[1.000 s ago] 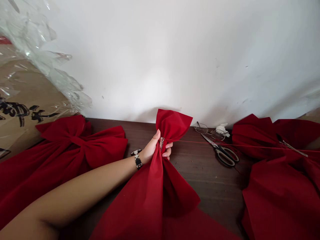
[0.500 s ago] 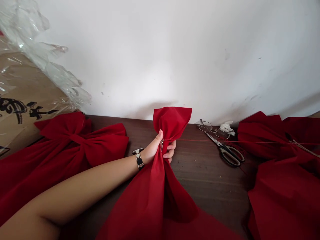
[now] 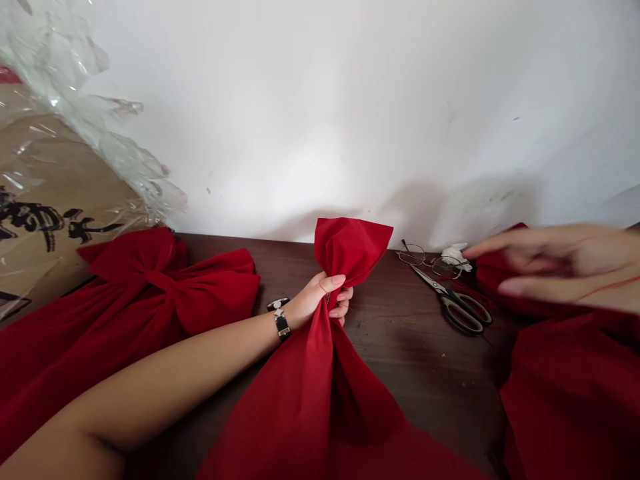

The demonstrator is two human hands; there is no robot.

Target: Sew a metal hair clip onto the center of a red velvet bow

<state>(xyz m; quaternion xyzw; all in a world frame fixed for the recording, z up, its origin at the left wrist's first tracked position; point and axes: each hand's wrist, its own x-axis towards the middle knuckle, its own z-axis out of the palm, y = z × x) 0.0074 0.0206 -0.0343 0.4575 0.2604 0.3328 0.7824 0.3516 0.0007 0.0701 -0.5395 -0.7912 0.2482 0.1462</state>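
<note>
My left hand (image 3: 325, 293), with a black-banded watch at its wrist, is closed around the gathered neck of a red cloth (image 3: 353, 250). The cloth flares above the fist and spreads wide below it. A fine red thread (image 3: 325, 287) curls by my left thumb. At the right, my right hand (image 3: 555, 263) is in the air over more red cloth, smeared by motion. Its index finger and thumb look spread apart, and nothing shows between them. A red strand (image 3: 607, 288) lies across that hand near the wrist.
Scissors (image 3: 457, 303), eyeglasses (image 3: 445, 268) and a crumpled white tissue (image 3: 456, 255) lie on the dark table (image 3: 425, 373) near the wall. A red bow (image 3: 165, 280) rests at the left, before a cardboard box (image 3: 65, 173) under clear plastic. Red cloth (image 3: 570, 393) is heaped at the right.
My right hand has come into view from the right. The red thread that ran taut to the right edge is no longer stretched there. My left thumb has lowered onto the cloth.
</note>
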